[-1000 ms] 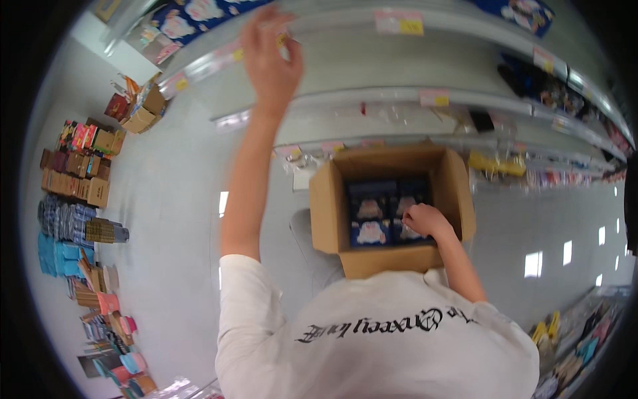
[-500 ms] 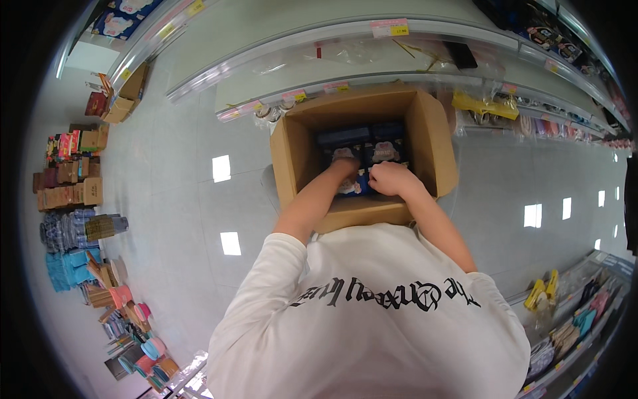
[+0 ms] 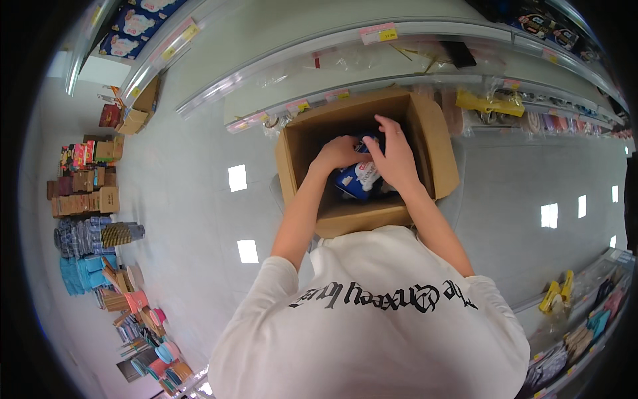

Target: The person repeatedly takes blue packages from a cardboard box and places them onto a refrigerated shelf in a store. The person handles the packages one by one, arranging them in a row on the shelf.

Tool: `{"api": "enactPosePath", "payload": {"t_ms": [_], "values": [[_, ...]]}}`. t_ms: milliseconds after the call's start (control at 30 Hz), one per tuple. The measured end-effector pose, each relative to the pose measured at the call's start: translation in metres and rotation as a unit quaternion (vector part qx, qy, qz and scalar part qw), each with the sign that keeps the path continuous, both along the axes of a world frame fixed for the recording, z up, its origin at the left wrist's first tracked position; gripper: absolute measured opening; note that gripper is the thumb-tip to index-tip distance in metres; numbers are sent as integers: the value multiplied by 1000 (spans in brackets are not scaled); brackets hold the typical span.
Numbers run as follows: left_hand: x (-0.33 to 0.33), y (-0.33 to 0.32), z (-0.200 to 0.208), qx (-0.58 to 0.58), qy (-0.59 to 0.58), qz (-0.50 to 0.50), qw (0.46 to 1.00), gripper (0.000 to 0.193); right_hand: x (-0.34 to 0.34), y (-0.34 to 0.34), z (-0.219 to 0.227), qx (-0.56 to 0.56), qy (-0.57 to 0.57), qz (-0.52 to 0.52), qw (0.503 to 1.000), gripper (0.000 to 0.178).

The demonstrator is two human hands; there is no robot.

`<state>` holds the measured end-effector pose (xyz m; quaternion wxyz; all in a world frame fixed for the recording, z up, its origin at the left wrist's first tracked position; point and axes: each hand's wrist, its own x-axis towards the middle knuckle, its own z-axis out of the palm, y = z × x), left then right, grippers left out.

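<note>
- Shirt (image 3: 379, 352) in white lies nearest, just below the carton (image 3: 365, 221); dark blackletter-style writing crosses it, upside down in this view.
- Left hand (image 3: 339, 154), inside the carton, curls over the upper end of a blue packet (image 3: 357, 181) and seems to grip it, though its fingertips are partly hidden.
- Right hand (image 3: 397, 158), over the carton's right half, has its fingers loosely spread and its thumb by the packet; whether it touches cannot be told.
- The packet sits tilted within the carton, between the hands, perhaps angled for a better hold; it shows a whitish picture and a small red mark, with print too small to make out.
- The carton, brown, stands flaps-out close against the shirt, probably to keep its contents within easy reach of both arms.
- Beyond the carton runs a pale shelf (image 3: 292, 34); a pink-and-yellow label (image 3: 379, 33) is fixed on its front edge, presumably for passers-by to read.
- Farther off, left of the carton, more blue packs (image 3: 138, 24) with whitish pictures show.
</note>
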<state>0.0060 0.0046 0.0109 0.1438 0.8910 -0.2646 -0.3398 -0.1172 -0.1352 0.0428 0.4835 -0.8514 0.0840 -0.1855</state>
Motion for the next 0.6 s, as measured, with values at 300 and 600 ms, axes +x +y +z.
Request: {"api": "enactPosePath", "payload": {"t_ms": [300,600], "values": [[-34,34,51,-440,50,261,858,44,10,1,3,50,-78,-16,996,68],[5,54,135,-486,-214,138,836,45,26,-4,59,322,-8,83,943,54]]}}
